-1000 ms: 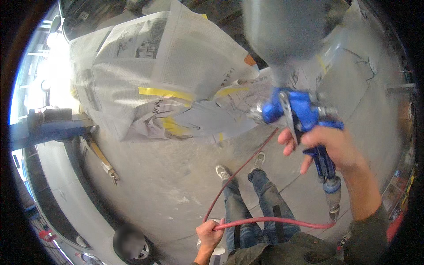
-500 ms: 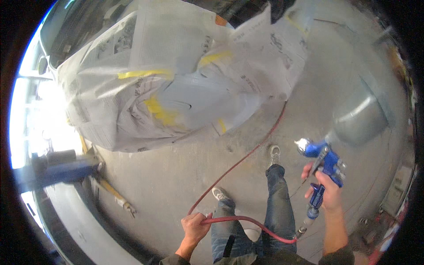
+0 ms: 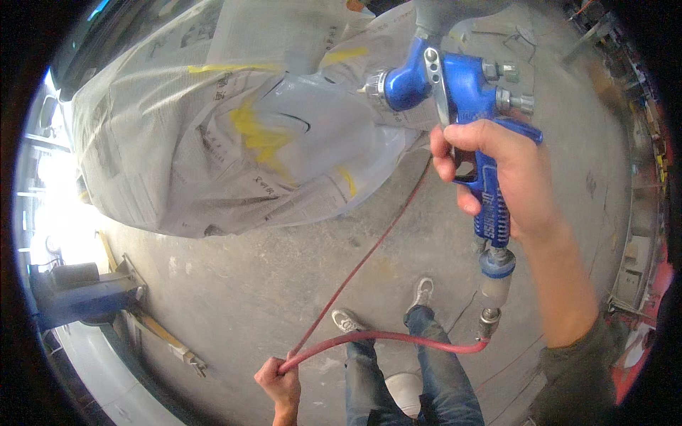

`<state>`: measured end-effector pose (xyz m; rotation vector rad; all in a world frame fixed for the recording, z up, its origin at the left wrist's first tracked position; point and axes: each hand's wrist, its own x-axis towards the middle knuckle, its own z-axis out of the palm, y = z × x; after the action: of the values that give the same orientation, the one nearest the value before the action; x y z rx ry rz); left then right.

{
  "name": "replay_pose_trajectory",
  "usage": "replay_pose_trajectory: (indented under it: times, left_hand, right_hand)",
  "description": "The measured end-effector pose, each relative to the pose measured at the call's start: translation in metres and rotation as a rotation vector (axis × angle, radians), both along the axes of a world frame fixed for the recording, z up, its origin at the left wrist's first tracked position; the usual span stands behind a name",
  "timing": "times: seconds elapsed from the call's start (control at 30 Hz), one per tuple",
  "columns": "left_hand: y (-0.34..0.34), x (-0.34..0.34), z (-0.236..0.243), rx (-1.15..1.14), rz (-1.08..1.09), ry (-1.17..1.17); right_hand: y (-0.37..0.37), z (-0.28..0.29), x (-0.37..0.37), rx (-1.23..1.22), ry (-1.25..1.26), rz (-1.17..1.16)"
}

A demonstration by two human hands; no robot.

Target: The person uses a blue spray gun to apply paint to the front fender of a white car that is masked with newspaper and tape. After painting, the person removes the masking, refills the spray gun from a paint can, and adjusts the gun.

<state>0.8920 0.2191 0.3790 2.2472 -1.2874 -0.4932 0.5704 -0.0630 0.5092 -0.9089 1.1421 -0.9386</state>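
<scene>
Here, the person's right hand [image 3: 515, 167], raised at two o'clock, grips a blue spray gun [image 3: 469, 89], higher than moments ago; the left hand [image 3: 278, 380], at seven, clenches a red hose [image 3: 383, 336].

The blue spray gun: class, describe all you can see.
The blue spray gun, glossy like metal, is gripped upright in the right hand, silvery nozzle pointing left. It has a trigger, rear knobs and a grey cup on top, cut off by the frame. Below the grip, a silvery fitting joins the red hose.
</scene>
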Motion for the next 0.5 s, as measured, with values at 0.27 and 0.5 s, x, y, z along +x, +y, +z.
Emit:
replay_pose_trajectory:
  times: [0.27,0.5]
  left_hand:
    - [0.026,-0.002,-0.025,0.031,-0.051,-0.024]
    - [0.022,-0.008,-0.071,-0.023,-0.304,-0.129]
  right_hand:
    - [0.043,-0.025,-0.029,0.092,-0.081,-0.119]
    - [0.132,-0.124,-0.076,0.18,-0.108,-0.29]
